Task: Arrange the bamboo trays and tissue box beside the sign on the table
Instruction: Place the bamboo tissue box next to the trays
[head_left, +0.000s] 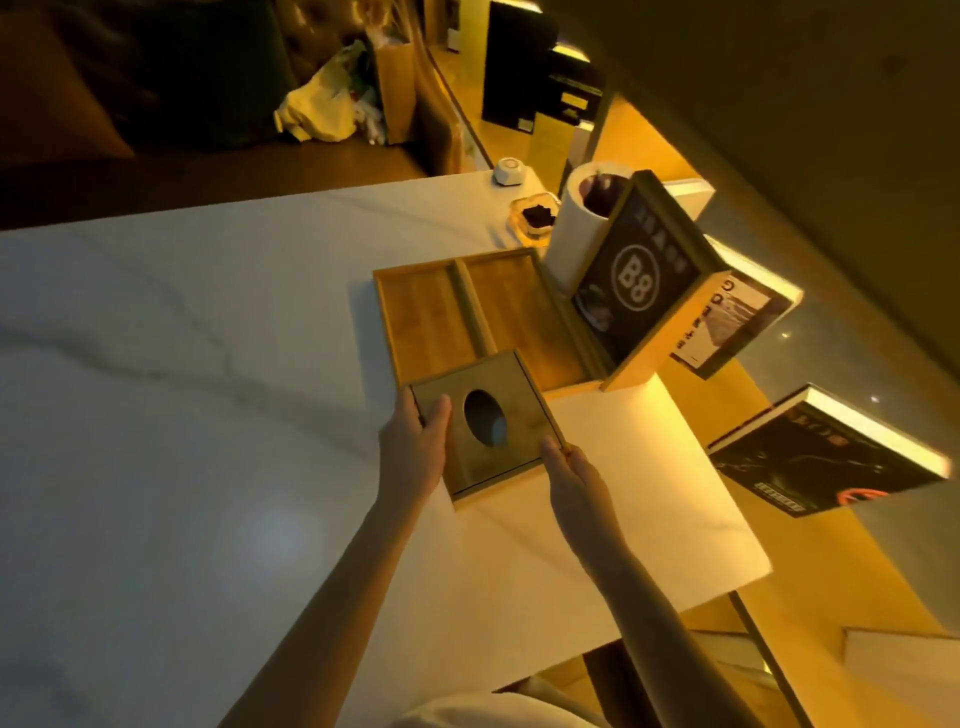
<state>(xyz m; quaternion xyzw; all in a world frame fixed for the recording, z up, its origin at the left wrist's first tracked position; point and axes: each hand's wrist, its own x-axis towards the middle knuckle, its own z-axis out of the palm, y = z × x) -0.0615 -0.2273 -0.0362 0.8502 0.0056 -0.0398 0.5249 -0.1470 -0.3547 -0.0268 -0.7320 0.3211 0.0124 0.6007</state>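
The tissue box (485, 423) is being held at the near edge of the two bamboo trays (483, 317), which are lying side by side on the white table (182, 364) just beside the sign (641, 283). The left hand (415, 447) is being closed on the box's left edge, thumb on top, and the right hand (574, 480) is being pressed, half open, to its near right corner. For a good result, the box is probably being kept square to the trays and should be set down flat. A paper roll (582, 218), a small dish (535, 215) and a round white thing (509, 171) are standing behind, well clear; only the sign's base is lying close.
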